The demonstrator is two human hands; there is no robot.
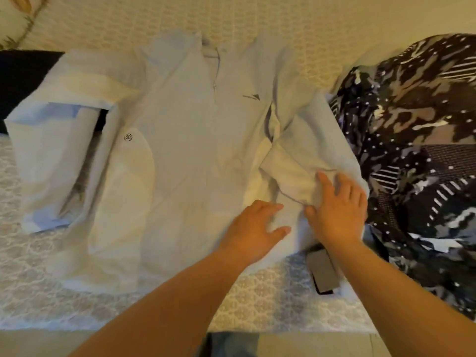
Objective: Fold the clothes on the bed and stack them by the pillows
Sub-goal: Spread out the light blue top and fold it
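A pale blue jacket (185, 140) lies spread front-up across the patterned bed cover (38, 292), collar toward the far side. Its left sleeve (49, 161) is bent back beside the body, and the right sleeve (304, 155) is folded in over the front. My left hand (253, 230) rests flat on the jacket's lower right part, fingers apart. My right hand (337, 210) presses on the folded right sleeve with its fingers spread, holding nothing that I can see.
A dark blanket with white and grey patches (417, 155) is heaped at the right. A dark phone (323, 271) lies on the bed near my right wrist. A black item (23, 83) sits at the far left. The near bed edge runs along the bottom.
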